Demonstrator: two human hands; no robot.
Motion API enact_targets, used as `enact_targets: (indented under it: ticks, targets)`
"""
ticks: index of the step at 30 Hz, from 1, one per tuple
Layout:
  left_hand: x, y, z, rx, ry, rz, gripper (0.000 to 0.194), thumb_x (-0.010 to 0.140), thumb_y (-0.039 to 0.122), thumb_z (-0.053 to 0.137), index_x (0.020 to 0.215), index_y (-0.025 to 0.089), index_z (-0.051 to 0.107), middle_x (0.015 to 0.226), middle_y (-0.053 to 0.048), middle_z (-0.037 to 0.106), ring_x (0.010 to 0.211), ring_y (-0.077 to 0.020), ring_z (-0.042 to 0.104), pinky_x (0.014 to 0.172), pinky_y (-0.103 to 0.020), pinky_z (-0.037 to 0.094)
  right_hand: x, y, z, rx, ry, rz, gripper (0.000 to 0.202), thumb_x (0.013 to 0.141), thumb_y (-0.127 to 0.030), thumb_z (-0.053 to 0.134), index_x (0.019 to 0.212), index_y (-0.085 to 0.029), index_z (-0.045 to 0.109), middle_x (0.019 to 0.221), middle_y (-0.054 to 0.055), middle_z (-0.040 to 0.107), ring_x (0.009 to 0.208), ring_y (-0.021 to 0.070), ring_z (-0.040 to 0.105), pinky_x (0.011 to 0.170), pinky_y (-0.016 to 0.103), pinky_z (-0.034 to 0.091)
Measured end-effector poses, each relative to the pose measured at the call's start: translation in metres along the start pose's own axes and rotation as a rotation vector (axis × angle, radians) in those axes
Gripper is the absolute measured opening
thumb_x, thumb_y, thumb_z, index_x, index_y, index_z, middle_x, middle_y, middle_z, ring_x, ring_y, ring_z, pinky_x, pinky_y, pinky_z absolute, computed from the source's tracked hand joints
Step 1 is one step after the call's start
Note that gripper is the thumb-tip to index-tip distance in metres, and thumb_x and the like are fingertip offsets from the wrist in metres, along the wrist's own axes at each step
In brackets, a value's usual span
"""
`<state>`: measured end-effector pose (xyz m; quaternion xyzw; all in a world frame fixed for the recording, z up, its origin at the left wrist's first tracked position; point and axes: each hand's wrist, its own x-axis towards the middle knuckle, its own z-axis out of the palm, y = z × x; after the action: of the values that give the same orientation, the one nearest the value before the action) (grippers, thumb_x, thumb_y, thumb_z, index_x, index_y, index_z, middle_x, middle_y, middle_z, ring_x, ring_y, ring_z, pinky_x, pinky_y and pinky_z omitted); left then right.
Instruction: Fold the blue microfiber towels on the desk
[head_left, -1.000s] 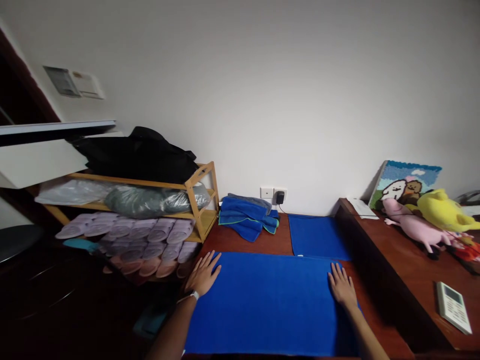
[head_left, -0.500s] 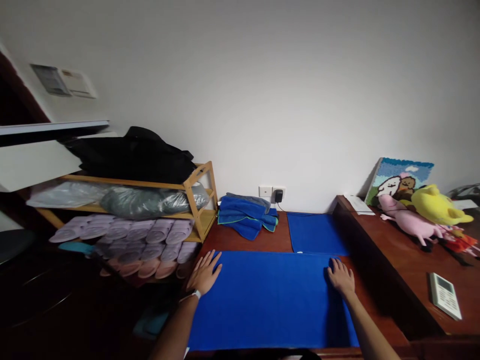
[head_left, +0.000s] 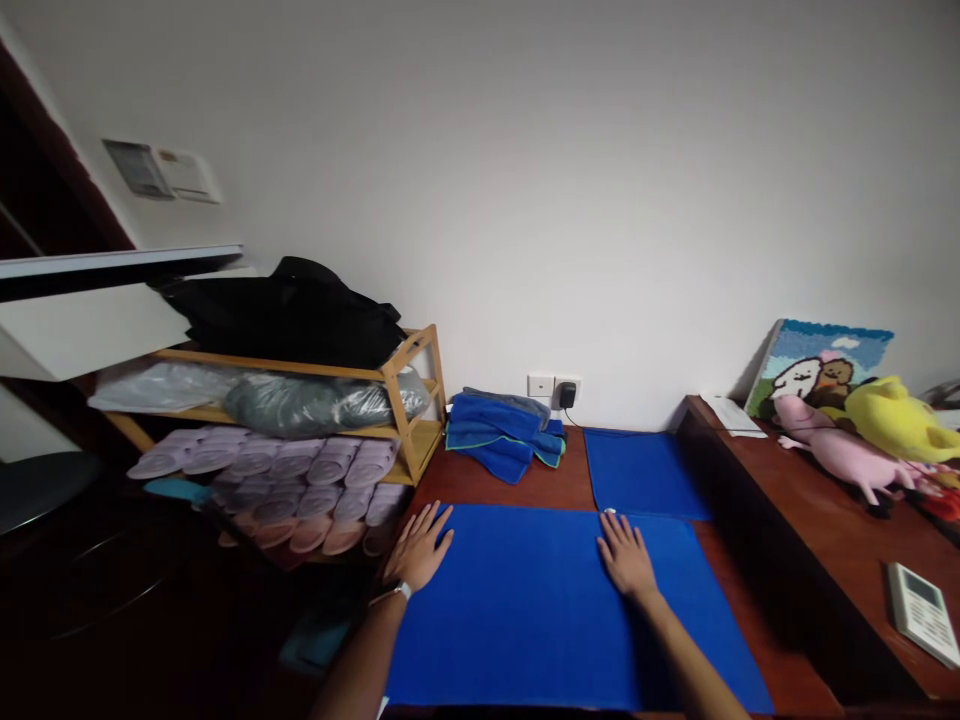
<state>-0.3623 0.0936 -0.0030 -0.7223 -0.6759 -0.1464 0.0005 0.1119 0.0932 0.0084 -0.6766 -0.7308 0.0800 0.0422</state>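
Note:
A large blue cloth [head_left: 525,610] lies spread flat on the reddish-brown wooden table [head_left: 517,492]. My left hand [head_left: 420,548] rests open, fingers spread, on the cloth's far left corner, a band on its wrist. My right hand [head_left: 627,556] lies open with fingers spread near the cloth's far edge, right of its middle. Beyond that edge is a smaller flat blue cloth [head_left: 645,472]. Further left, a loose pile of blue and grey cloths [head_left: 499,435] sits against the wall.
On the left stands a wooden rack [head_left: 420,400] with a black bag [head_left: 292,315], plastic-wrapped bundles and slippers [head_left: 289,460]. The raised surface at right carries plush toys [head_left: 840,445], a picture board [head_left: 817,370], papers and a white calculator-like device [head_left: 922,612].
My right hand has moved left along the cloth from near its far right corner. My left hand stays at the left corner. The view has shifted slightly.

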Motion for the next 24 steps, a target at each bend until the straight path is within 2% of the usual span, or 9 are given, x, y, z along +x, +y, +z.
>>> enact_targets:
  ticks: [3,5,7,10,15,17,19,21,24]
  targets:
    - [0.000,0.002,-0.002,0.009,-0.015,-0.005,0.056,0.101,0.047,0.040,0.154,0.029,0.046,0.165,-0.007,0.040,0.153,-0.0255,0.034,0.125,-0.049,0.025,-0.009,0.085,0.000,-0.038,0.025,0.215,0.065,0.101,-0.050,0.021,0.162,-0.027,0.025,0.170,0.000,0.024,0.157,0.0242,0.017,0.127,0.048,0.015]
    - [0.000,0.003,-0.003,0.014,-0.011,-0.010,0.055,0.101,0.046,0.041,0.153,0.029,0.046,0.165,-0.007,0.040,0.153,-0.0251,0.033,0.125,-0.048,0.025,-0.016,0.130,-0.004,-0.037,0.048,0.326,0.067,0.100,-0.048,0.019,0.163,-0.023,0.025,0.169,0.003,0.025,0.156,0.0263,0.020,0.126,0.051,0.020]
    - [0.001,0.002,-0.002,0.017,-0.003,-0.012,0.055,0.101,0.046,0.041,0.153,0.030,0.046,0.165,-0.006,0.041,0.153,-0.0247,0.034,0.125,-0.048,0.025,-0.022,0.159,-0.008,-0.028,0.063,0.375,0.069,0.099,-0.048,0.018,0.162,-0.022,0.026,0.169,0.005,0.028,0.155,0.0284,0.023,0.124,0.054,0.025]
    - [0.001,0.001,-0.001,0.023,0.003,-0.007,0.055,0.101,0.046,0.041,0.153,0.030,0.047,0.164,-0.006,0.042,0.152,-0.0243,0.036,0.125,-0.047,0.026,-0.027,0.174,-0.008,0.004,0.119,0.365,0.068,0.097,-0.048,0.024,0.160,-0.026,0.035,0.165,0.006,0.035,0.153,0.0320,0.028,0.122,0.056,0.029]
    - [0.001,0.000,-0.001,0.040,-0.009,-0.007,0.055,0.101,0.046,0.040,0.153,0.029,0.046,0.165,-0.006,0.041,0.153,-0.0237,0.034,0.125,-0.046,0.025,-0.022,0.179,-0.009,0.096,0.173,0.347,0.064,0.092,-0.051,0.030,0.152,-0.038,0.048,0.160,0.003,0.045,0.149,0.0361,0.036,0.117,0.063,0.029]
    - [0.001,0.000,-0.001,0.042,-0.013,-0.008,0.056,0.101,0.046,0.040,0.154,0.028,0.045,0.165,-0.006,0.040,0.153,-0.0241,0.034,0.125,-0.047,0.025,-0.017,0.176,-0.020,0.101,0.134,0.371,0.064,0.091,-0.050,0.033,0.149,-0.035,0.052,0.158,0.006,0.048,0.147,0.0374,0.040,0.116,0.064,0.029]
    - [0.001,0.001,-0.001,0.041,-0.011,-0.006,0.056,0.101,0.046,0.040,0.154,0.029,0.045,0.165,-0.007,0.040,0.153,-0.0246,0.034,0.125,-0.048,0.026,-0.011,0.161,-0.036,0.081,0.118,0.405,0.063,0.090,-0.046,0.033,0.146,-0.029,0.056,0.154,0.010,0.052,0.143,0.0398,0.043,0.115,0.066,0.029]
    - [0.001,0.001,-0.001,0.040,-0.011,-0.005,0.056,0.101,0.046,0.040,0.154,0.029,0.045,0.165,-0.007,0.040,0.153,-0.0249,0.033,0.125,-0.048,0.026,-0.004,0.126,-0.049,0.047,0.162,0.388,0.062,0.092,-0.040,0.031,0.145,-0.023,0.056,0.154,0.013,0.052,0.143,0.0412,0.042,0.115,0.066,0.028]
    - [0.001,0.002,-0.001,0.035,-0.020,-0.005,0.056,0.101,0.048,0.039,0.154,0.029,0.045,0.165,-0.007,0.040,0.153,-0.0250,0.033,0.125,-0.048,0.026,0.002,0.037,-0.050,0.032,0.204,0.155,0.064,0.097,-0.034,0.025,0.152,-0.012,0.047,0.161,0.017,0.041,0.151,0.0388,0.030,0.122,0.062,0.018]
